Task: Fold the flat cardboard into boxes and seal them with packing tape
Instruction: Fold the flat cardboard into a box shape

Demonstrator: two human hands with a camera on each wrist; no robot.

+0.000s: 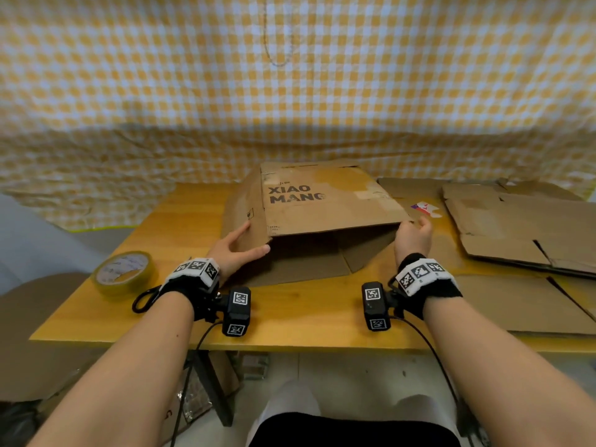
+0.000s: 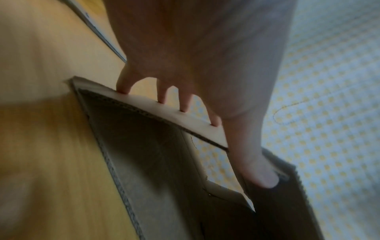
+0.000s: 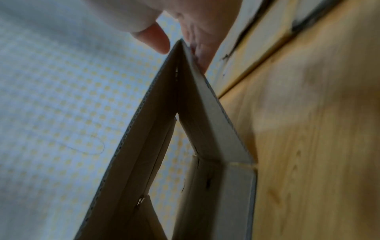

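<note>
A worn brown cardboard box (image 1: 322,201) printed "XIAO MANG" stands half opened on the wooden table (image 1: 306,314), its open end facing me. My left hand (image 1: 254,238) holds its left side panel. The fingers (image 2: 162,94) lie behind the panel's edge and the thumb (image 2: 261,170) presses on the inner side. My right hand (image 1: 412,225) pinches the box's right corner fold (image 3: 185,68), thumb (image 3: 154,37) on one face and fingers on the other. A roll of clear packing tape (image 1: 124,272) lies flat at the table's left front.
Several flattened cardboard sheets (image 1: 516,227) are piled on the right side of the table, reaching its right front. A yellow-and-white checked cloth (image 1: 290,91) hangs behind the table. More cardboard lies on the floor under it.
</note>
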